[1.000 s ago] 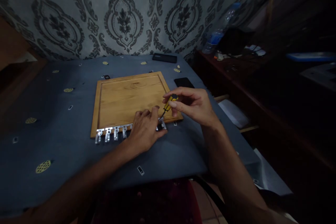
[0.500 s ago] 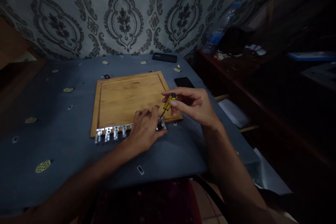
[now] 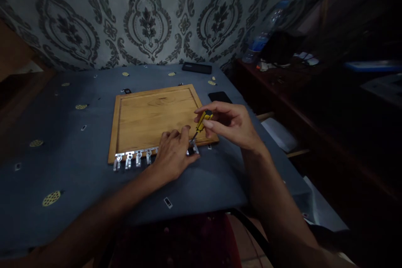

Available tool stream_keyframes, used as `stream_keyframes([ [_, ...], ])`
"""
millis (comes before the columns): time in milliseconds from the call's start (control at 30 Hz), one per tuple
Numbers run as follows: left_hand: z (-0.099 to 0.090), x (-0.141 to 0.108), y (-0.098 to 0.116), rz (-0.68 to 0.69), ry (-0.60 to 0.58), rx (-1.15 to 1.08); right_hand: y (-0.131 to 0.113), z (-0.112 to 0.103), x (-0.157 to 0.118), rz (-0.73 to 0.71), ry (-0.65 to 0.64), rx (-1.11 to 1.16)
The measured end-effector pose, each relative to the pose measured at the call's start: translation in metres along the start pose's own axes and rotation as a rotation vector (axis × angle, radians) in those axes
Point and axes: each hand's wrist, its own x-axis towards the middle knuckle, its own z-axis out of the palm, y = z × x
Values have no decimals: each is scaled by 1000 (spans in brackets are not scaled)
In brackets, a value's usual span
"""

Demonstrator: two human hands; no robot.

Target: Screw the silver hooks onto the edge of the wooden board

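A wooden board (image 3: 150, 113) with a raised frame lies on the cloth-covered table. Along its near edge runs a metal hook rail (image 3: 138, 153) with several silver hooks hanging over the side. My left hand (image 3: 172, 155) is pressed over the right part of this rail, thumb on the near side and fingers curled on the board; it hides some hooks. Between the thumb and fingers of my right hand (image 3: 235, 127) is a small yellow-and-black screwdriver (image 3: 203, 122). It tilts down to the left, its tip at the rail's right end. The exact point of contact is too small to see.
Behind my right hand lies a dark phone (image 3: 220, 97), and a black case-like object (image 3: 197, 68) is near the wall. On the dark red side furniture to the right stands a plastic bottle (image 3: 260, 42). A small dark item (image 3: 126, 91) touches the board's far edge.
Almost nothing has moved. The screwdriver's handle has turned slightly in my right hand's fingers; my left hand stays in place on the rail.
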Motion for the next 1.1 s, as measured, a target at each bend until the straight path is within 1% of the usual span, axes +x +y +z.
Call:
stream_keyframes([
  [67,0,0,0,-3,-3,10,0,0,-1,-4,-2,-18],
  [200,0,0,0,5,1,11,1,1,0,-28,25,21],
  [433,-2,0,1,-7,-17,-13,2,3,2,7,19,97],
  [667,1,1,-2,4,-11,-15,0,1,-2,-2,-1,3],
  [867,-1,0,0,-7,-17,-22,1,2,0,-22,52,38],
  [1000,-1,0,0,-5,-6,-10,1,2,1,-14,41,74],
  [1100,0,0,0,4,-5,-1,1,1,0,-5,22,40],
])
